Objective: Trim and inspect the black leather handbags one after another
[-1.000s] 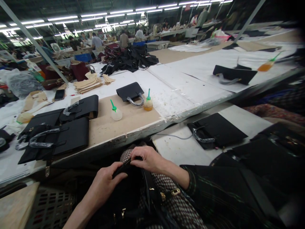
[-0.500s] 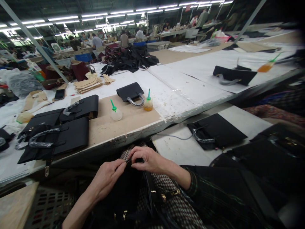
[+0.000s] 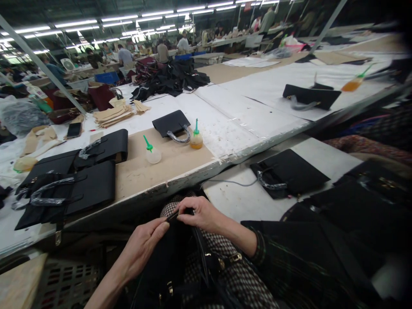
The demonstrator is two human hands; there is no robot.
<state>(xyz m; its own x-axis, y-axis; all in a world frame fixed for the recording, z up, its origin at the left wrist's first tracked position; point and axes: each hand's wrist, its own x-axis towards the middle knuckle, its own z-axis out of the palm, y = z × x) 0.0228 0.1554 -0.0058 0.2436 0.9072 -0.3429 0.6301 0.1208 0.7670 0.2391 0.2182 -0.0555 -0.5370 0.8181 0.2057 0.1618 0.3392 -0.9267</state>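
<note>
**Jointly, a black edge (image 3: 172, 216) was pinched above a checkered lap (image 3: 246, 281)**

At left, black handbags (image 3: 92, 189) were laid on the worktable (image 3: 225, 122). Near the middle, the edge was pinched between thumb and fingers of the left hand (image 3: 144, 240), the black bag (image 3: 165, 264) being held over the lap. Just beside, the same edge was nipped by the right hand (image 3: 200, 213). Farther right, another handbag (image 3: 292, 174) was set on a white board (image 3: 230, 199).
</note>
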